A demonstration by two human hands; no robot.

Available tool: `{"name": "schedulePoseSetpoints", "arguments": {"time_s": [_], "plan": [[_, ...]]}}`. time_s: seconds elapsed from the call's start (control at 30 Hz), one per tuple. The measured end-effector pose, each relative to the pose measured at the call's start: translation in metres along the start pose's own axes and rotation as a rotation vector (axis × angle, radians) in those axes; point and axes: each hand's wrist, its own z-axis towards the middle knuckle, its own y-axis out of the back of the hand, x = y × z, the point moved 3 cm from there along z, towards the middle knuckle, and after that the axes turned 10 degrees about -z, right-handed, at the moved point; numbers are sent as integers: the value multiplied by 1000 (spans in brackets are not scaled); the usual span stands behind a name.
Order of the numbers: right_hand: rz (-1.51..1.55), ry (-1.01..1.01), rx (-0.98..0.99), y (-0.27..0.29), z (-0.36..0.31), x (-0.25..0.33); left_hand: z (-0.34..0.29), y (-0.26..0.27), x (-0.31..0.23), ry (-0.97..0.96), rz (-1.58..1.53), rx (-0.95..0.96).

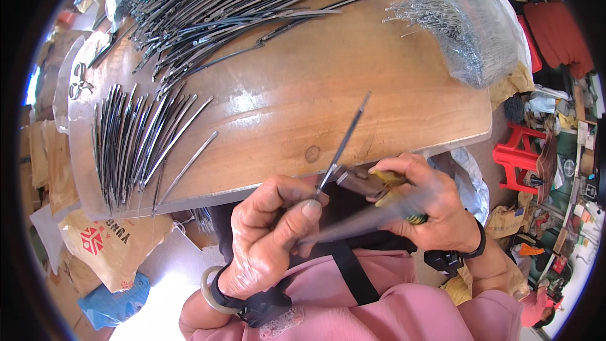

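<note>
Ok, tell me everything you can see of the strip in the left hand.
The strip is long, thin, dark and metal-looking, with a brighter stretch lower down. The left hand pinches it near its lower end, which is hidden. It slants up and to the right, its free end seen against the wooden table. The tool in the right hand meets it in view; contact is unclear.

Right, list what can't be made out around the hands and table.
From the head view:
Lower end of the dark strip: behind the left hand.
Yellow-handled tool: partly covered by the right hand.
Grey streak below: motion-blurred, kind unclear.
Large strip pile, far end: cut by the top edge.
</note>
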Motion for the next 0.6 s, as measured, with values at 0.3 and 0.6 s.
{"name": "schedulePoseSetpoints", "arguments": {"time_s": [0.3, 0.6], "plan": [[-263, 131, 84, -18, 1, 4, 8, 7, 4, -93, 122, -59], [-160, 331, 74, -13, 69, 17, 12, 45, -43, -210, 117, -240]]}}
